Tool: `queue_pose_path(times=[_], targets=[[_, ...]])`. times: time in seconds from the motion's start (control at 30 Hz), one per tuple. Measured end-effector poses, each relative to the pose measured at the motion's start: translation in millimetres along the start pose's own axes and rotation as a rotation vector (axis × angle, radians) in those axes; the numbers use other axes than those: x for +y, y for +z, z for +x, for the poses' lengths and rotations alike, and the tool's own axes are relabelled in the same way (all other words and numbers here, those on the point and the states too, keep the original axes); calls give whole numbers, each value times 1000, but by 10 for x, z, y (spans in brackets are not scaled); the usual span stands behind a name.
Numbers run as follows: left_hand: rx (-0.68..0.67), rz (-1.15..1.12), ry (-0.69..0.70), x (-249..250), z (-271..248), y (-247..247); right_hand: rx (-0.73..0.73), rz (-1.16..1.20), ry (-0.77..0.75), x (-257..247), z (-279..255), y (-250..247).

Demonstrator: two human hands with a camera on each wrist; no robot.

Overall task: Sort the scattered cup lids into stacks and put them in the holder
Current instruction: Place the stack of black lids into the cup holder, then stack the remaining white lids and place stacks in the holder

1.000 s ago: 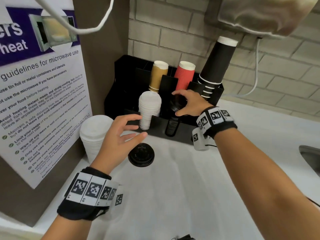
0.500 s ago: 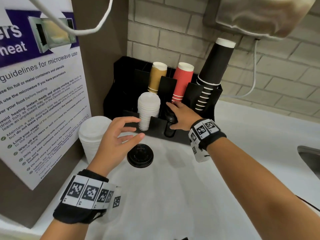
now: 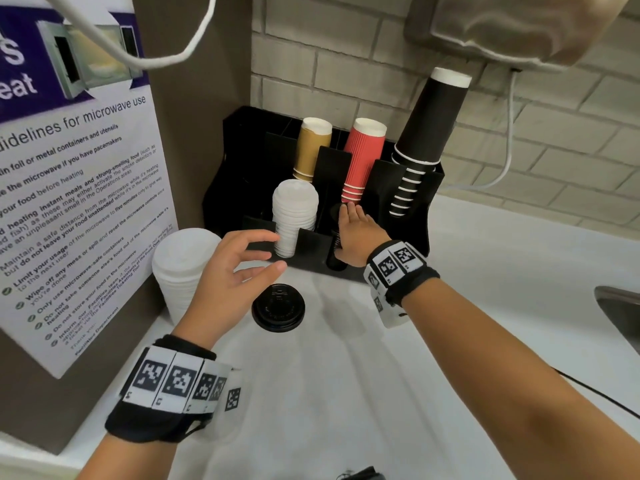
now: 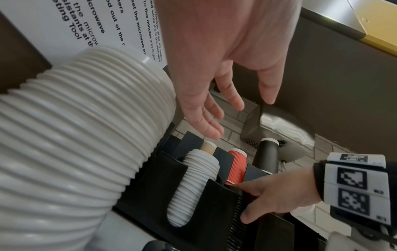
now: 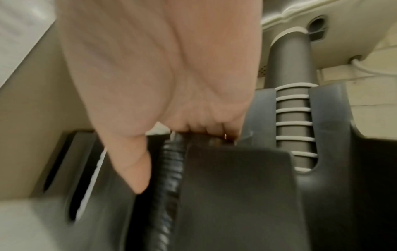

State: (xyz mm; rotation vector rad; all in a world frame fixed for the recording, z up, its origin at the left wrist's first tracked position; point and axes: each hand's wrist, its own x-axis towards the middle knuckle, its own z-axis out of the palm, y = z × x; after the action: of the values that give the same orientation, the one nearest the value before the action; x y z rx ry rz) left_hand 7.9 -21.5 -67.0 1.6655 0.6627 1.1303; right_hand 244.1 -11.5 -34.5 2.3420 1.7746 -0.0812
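Note:
A black holder (image 3: 239,174) stands against the brick wall. A stack of white lids (image 3: 294,216) fills its front left slot. Beside it, a stack of black lids (image 3: 335,252) sits deep in the middle front slot. My right hand (image 3: 353,226) lies on top of that black stack (image 5: 169,169), fingers fairly straight and thumb down the front of the slot. One black lid (image 3: 278,307) lies flat on the white counter. My left hand (image 3: 273,252) hovers just above and left of it, fingers spread and loosely curved, holding nothing.
A tall stack of wide white lids (image 3: 183,268) stands on the counter at the left, beside a microwave poster (image 3: 69,202). Gold cups (image 3: 310,147), red cups (image 3: 363,157) and black cups (image 3: 426,133) fill the holder's back slots. A sink edge (image 3: 620,306) shows at the right.
My right hand has sunk lower with the black lid stack, which now sits deep in its slot, and the hand has flattened over it. The left hand has hardly moved.

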Motion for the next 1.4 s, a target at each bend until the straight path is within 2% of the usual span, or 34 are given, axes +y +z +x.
queue_pose_path(times=[0.07, 0.13, 0.17, 0.2, 0.3, 0.37, 0.47, 0.63, 0.73, 0.83, 0.93, 1.0, 1.07, 1.2, 1.4], targets=[[2, 3, 3, 26, -2, -3, 92, 86, -48, -25, -87, -94], [18, -3, 4, 48, 2, -15, 276, 153, -168, -151, -172, -119], [27, -8, 1, 55, 5, -22, 311, 189, -240, -249, -216, -107], [34, -12, -3, 62, 12, -28, 275, 226, -305, -362, -250, -76], [41, -16, -5, 83, 20, -41, -109, 229, -415, -651, -314, 171], [40, -6, -10, 95, 10, -54, -283, 193, -421, -746, -332, 344], [42, 6, -10, 106, -9, -75, -318, 239, -419, -795, -314, 506], [51, -3, -10, 113, -24, -103, -292, 322, -434, -750, -293, 504], [60, -34, -12, 112, -19, -113, -148, 531, -476, -571, -305, 283], [58, -36, -21, 105, -21, -105, 82, 779, -428, -256, -274, -76], [28, -26, -26, 102, -40, -72, 275, 783, -264, 94, -153, -377], [-1, -18, -38, 92, -55, -56, 262, 689, -140, 290, -53, -488], [-21, -11, -53, 75, -63, -55, 183, 588, -81, 423, 31, -513], [-31, 0, -63, 48, -62, -76, 93, 465, -89, 481, 122, -470], [-44, 4, -79, 28, -61, -62, 73, 458, -105, 431, 218, -427]])
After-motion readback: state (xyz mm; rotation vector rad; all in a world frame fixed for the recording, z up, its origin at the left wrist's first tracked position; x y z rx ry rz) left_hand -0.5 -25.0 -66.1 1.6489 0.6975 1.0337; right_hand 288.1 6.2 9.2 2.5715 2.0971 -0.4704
